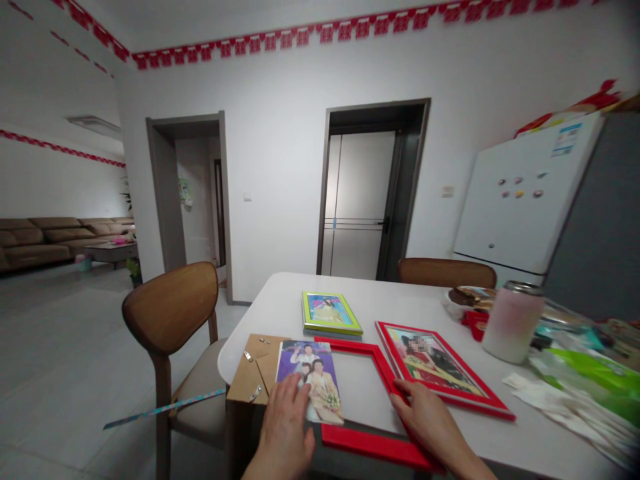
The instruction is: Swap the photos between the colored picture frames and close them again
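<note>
My left hand [287, 423] lies over the lower left part of a photo print [325, 380] of several people on a purple ground, fingers stretched out. Under the photo's left side sits a brown backing board [260, 367] with metal clips. The photo also overlaps an empty red picture frame [357, 440], whose opening shows white tabletop. Closed on that frame's right side is my right hand [433, 417]. Just beyond it lies a second red frame [445, 370] with a picture inside. A lime-green framed picture [333, 312] lies farther back.
The white table [390, 293] carries a pink-and-white flask [515, 323], white tissues [565, 407] and a green packet [597, 370] at right. A brown chair [175, 307] stands left, with a thin blue patterned strip [165, 408] across it. Another chair [447, 272] stands behind.
</note>
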A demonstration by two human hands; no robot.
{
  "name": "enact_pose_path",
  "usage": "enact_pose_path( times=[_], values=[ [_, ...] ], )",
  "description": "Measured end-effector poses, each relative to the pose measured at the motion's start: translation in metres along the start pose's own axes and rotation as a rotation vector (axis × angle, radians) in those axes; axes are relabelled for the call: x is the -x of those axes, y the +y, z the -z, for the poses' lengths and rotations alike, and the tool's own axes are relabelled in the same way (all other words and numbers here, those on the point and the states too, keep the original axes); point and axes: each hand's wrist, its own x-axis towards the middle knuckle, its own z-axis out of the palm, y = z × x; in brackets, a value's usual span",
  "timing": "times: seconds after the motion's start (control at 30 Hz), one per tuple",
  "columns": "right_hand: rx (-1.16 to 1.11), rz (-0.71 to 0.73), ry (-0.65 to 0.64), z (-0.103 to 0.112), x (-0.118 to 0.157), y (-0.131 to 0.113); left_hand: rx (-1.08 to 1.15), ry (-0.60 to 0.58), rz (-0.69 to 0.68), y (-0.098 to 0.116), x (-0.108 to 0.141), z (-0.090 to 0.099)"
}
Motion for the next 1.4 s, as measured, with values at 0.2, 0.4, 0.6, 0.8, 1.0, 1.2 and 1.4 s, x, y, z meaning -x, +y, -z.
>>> enact_pose_path(
  times=[0.2,0.4,0.6,0.8,1.0,1.2,1.4],
  values=[
    [-0.116,0.023,0.114,0.008,0.004,-0.013,0.024,-0.019,-0.079,0.0,-0.016,-0.02],
    [-0.749,0.061,0.03,0.025,0.021,-0.067,0.524,0.442,0.043,0.009,-0.03,0.011],
    [-1.407,-0.305,-0.236,0.006,0.022,-0.105,1.514,0.552,0.301,0.053,-0.043,0.003],
    [-1.508,-0.335,-0.127,0.017,-0.002,-0.067,1.698,0.356,0.301,0.056,-0.042,-0.033],
    [-1.305,-0.357,-0.339,0.03,-0.017,-0.028,1.129,0.271,0.284,0.034,-0.032,-0.028],
    [-1.006,-0.267,-0.311,0.019,-0.024,-0.035,0.625,0.017,0.008,0.042,-0.02,-0.032],
    [-0.819,-0.233,-0.203,0.009,-0.031,-0.036,0.427,-0.049,-0.112,0.038,-0.019,-0.038]
  ],
)
